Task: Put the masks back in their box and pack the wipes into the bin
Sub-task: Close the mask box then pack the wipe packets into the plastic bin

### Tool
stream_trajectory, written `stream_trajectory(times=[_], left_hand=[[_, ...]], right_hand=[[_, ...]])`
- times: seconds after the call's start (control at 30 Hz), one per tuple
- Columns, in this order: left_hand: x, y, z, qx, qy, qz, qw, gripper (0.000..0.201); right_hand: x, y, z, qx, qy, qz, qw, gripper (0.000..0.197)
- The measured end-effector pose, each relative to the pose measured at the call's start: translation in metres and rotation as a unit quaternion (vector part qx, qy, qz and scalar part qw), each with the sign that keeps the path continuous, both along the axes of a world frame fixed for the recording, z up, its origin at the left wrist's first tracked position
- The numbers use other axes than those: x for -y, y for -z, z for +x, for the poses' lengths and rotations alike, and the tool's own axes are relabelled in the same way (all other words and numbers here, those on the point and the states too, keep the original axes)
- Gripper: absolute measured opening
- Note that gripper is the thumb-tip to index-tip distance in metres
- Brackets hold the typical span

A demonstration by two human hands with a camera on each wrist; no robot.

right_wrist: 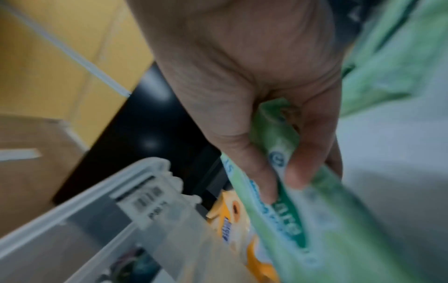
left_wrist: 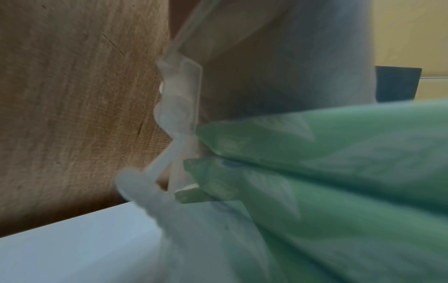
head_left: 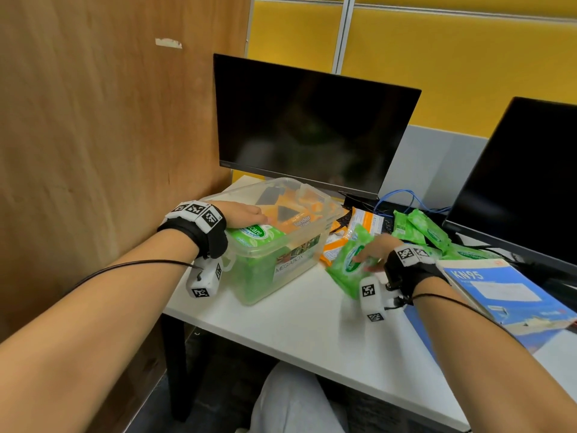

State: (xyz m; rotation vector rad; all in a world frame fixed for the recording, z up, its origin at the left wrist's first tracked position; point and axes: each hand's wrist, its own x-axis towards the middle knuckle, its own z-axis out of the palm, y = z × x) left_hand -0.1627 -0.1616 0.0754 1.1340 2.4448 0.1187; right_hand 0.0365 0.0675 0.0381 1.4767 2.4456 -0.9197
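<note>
Hands apart — right hand clamped on green wipes pack, left hand flat atop bin packs.

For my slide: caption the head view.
Right hand grips a green wipes pack beside the clear bin; left hand inside it.

Office cubicle: white desk, two monitors, yellow partition panels.
</note>
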Motion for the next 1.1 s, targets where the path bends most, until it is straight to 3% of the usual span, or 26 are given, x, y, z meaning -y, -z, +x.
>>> stream_trajectory(times=[0.07,0.17,0.27,0.33,0.4,0.5,0.53,0.63,0.73,0.8,0.9,1.1], left_hand=[[0.001,0.000,0.000,0.000,-0.002,0.001,1.000,0.054],[0.001,-0.001,0.001,0.005,-0.002,0.004,1.000,0.054],[0.002,0.000,0.000,0.003,0.000,0.007,1.000,0.054],[0.002,0.001,-0.001,0.002,-0.001,0.010,1.000,0.055],[0.002,0.003,-0.002,-0.001,-0.001,0.014,1.000,0.054],[0.003,0.003,-0.002,-0.002,-0.008,0.021,1.000,0.052],[0.003,0.003,-0.002,-0.002,-0.012,0.023,1.000,0.051],[0.003,0.003,-0.002,-0.008,-0.015,0.023,1.000,0.051],[0.003,0.003,-0.001,-0.013,-0.015,0.027,0.999,0.053],[0.003,0.003,-0.002,-0.012,-0.017,0.028,0.999,0.055],[0.002,0.005,-0.004,-0.003,-0.018,0.028,0.999,0.056],[0.000,0.005,-0.005,0.001,-0.012,0.033,0.999,0.052]], right_hand=[[-0.001,-0.022,-0.010,-0.048,-0.016,0.142,0.989,0.038],[0.010,-0.067,-0.014,-0.262,0.024,0.264,0.928,0.045],[0.029,-0.100,-0.025,-0.474,-0.008,0.237,0.848,0.059],[0.045,-0.109,-0.041,-0.520,-0.033,0.175,0.835,0.062],[0.058,-0.104,-0.061,-0.480,-0.051,0.113,0.869,0.067],[0.067,-0.087,-0.097,-0.347,-0.059,0.072,0.933,0.073],[0.071,-0.082,-0.107,-0.298,-0.077,0.074,0.949,0.069],[0.069,-0.067,-0.131,-0.123,-0.171,0.126,0.969,0.027],[0.026,-0.039,-0.168,0.016,-0.205,0.179,0.962,0.015],[0.015,-0.032,-0.176,0.095,-0.261,0.208,0.938,0.009],[0.076,-0.064,-0.124,0.154,-0.324,0.194,0.913,0.036],[0.084,-0.053,-0.106,0.186,-0.345,0.294,0.872,0.052]])
